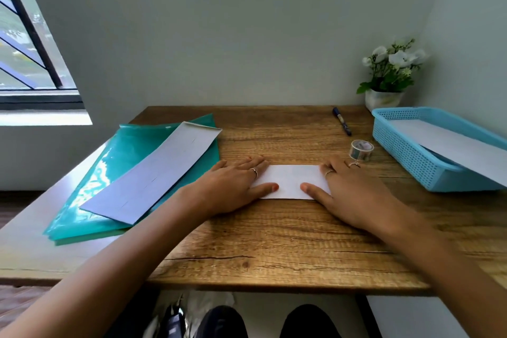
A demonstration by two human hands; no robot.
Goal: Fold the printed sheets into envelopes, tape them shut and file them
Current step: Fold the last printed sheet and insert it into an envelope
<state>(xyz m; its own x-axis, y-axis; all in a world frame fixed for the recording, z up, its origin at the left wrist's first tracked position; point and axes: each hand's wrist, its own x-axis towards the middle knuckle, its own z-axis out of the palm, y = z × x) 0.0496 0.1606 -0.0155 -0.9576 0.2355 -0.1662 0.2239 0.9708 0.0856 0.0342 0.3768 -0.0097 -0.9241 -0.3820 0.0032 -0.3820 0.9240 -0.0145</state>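
Note:
A folded white sheet (290,180) lies flat in the middle of the wooden desk (274,241). My left hand (233,184) rests palm down on its left end, fingers spread. My right hand (348,186) presses flat on its right end the same way. The two thumbs point at each other over the sheet's near edge. A roll of patterned tape (361,150) stands just beyond my right hand. On the left, a long white sheet (153,173) lies across a teal plastic folder (120,156).
A blue plastic basket (411,156) with a white sheet (452,145) in it sits at the right edge. A dark pen (342,120) lies near the back. A pot of white flowers (389,77) stands in the back right corner. My knees show under the desk.

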